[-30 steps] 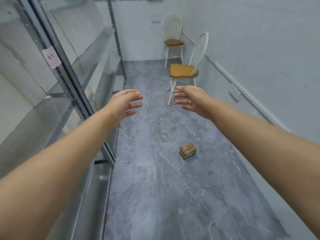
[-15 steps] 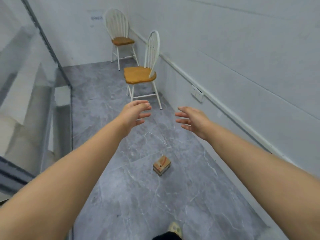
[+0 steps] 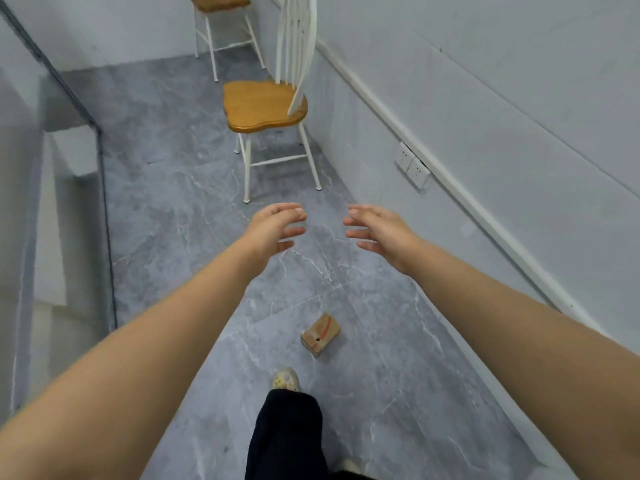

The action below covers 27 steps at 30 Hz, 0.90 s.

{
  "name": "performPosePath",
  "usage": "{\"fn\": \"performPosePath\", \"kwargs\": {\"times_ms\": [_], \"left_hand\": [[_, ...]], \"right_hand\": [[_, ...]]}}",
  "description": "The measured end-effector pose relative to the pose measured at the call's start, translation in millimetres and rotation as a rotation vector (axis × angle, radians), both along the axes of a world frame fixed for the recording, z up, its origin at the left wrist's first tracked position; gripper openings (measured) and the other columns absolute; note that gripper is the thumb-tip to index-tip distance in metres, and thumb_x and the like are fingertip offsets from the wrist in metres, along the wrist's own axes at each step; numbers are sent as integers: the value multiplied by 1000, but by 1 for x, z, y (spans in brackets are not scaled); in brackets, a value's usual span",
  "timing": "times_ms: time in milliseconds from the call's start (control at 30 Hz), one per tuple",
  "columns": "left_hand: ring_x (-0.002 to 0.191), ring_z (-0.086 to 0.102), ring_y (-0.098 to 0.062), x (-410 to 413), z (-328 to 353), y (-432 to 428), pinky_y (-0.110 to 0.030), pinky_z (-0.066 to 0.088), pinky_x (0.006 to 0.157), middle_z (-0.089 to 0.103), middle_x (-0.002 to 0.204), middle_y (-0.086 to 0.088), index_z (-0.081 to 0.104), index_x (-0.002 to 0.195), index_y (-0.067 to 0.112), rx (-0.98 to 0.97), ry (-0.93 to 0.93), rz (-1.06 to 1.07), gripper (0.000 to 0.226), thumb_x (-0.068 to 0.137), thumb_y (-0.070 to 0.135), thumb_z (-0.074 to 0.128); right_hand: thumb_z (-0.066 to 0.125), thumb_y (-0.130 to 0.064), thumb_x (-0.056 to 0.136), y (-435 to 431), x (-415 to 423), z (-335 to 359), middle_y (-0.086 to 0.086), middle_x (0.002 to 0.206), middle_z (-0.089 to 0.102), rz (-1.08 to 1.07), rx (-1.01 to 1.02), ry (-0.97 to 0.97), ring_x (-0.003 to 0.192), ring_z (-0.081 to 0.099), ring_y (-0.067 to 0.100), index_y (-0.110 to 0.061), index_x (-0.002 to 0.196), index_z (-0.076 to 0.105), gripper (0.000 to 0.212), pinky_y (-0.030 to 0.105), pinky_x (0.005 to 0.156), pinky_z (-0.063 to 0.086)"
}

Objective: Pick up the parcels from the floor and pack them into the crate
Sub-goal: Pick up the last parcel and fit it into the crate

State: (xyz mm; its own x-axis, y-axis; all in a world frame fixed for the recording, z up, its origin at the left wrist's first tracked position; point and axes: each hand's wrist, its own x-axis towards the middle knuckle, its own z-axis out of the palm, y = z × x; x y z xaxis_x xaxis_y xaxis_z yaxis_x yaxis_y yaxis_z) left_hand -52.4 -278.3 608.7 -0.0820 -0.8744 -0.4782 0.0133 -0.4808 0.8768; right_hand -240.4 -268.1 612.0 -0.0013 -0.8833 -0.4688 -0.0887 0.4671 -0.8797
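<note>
1. There is 1 parcel [image 3: 320,333] in view: a small brown cardboard box with a red mark on its top. It lies on the floor [image 3: 166,209], turned at an angle. In the picture it sits between the 2 forearms and lower than both hands.
2. There is 1 shoe [image 3: 285,379], light in colour, on the floor just before the parcel and not touching it. Above the shoe there is 1 dark trouser leg [image 3: 287,434].
3. There are 2 hands, both stretched forward above the floor and well apart from the parcel. The left hand [image 3: 273,226] is released: its fingers are spread and a little bent, and it holds nothing. The right hand [image 3: 377,230] is the same, loose and grasping nothing. The 2 palms face each other with a gap between them.
4. There are 2 chairs, each with a white frame and a wooden seat. The nearer chair [image 3: 263,105] stands beyond the hands, close to the wall on the right. The farther chair [image 3: 221,1] stands behind it and is cut by the top edge of the picture.
5. The floor is of grey tiles with thin white veins, like marble.
6. The wall [image 3: 502,98] on the right is pale grey. 1 white rail [image 3: 485,220] runs along it, and 1 white socket fitting [image 3: 412,166], which seems to be 2 plates side by side, hangs just under the rail.
7. On the left side there is a dark metal frame [image 3: 105,220] with pale panels; what lies behind them I cannot tell.
</note>
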Motion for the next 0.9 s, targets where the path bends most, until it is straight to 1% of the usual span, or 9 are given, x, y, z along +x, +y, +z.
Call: {"fn": "performPosePath", "kwargs": {"times_ms": [133,233,333,467,567,667,767,867,900], "left_hand": [[88,64,-13,-3,-60,-70,-28,45,79,65,102,4,58,97,26,127,81,8,8,96,21,52],[96,64,-17,-10,-127,-113,-31,44,84,64,111,2,58,107,23,219,-16,10,14,93,19,56],[102,63,-20,-25,-210,-138,-33,44,88,63,117,0,56,115,20,319,-47,15,22,94,17,56],[98,63,-20,-48,-340,-148,-37,43,96,63,118,-2,56,116,17,442,-93,45,22,94,14,53],[99,62,-22,-65,-431,-144,-36,44,93,64,116,-4,58,114,17,530,-123,57,21,93,13,54],[97,61,-20,-76,-509,-132,-32,43,88,63,116,-5,59,113,18,597,-152,-6,20,94,15,54],[100,57,-16,-78,-584,-117,-25,42,80,60,124,-7,61,111,20,617,-243,-26,20,93,14,54],[91,51,-12,-74,-646,-98,-13,42,67,56,123,-2,57,124,20,667,-336,18,32,93,16,55],[94,52,-14,-72,-663,-90,-13,45,69,53,126,-1,51,132,20,715,-364,34,40,93,21,56]], "right_hand": [[55,-24,93,-60,-5,-59,-1,101,64,-64,112,-23,89,61,15,-19,117,56,25,27,81,45],[58,-22,91,-102,-16,-130,2,107,63,-32,190,23,83,62,10,-21,116,55,24,23,74,46],[56,-18,92,-126,-31,-225,2,102,62,-55,281,60,77,59,8,-18,120,56,27,21,68,43],[54,-13,93,-137,-51,-365,6,102,62,-62,461,95,72,57,10,-11,125,55,32,22,62,41],[54,-15,94,-134,-63,-459,7,101,60,-26,528,129,79,58,16,-8,127,53,34,23,61,40],[51,-16,95,-125,-72,-542,10,103,60,-21,585,143,93,56,20,-8,130,52,36,31,76,48],[50,-24,96,-107,-76,-610,6,129,55,38,642,188,113,54,19,-14,134,50,39,39,103,43],[51,-26,95,-89,-72,-662,6,140,46,85,682,214,119,48,18,-18,139,43,45,33,102,39],[51,-28,95,-83,-70,-678,5,146,40,104,697,211,125,45,19,-20,142,39,49,32,102,37]]}}
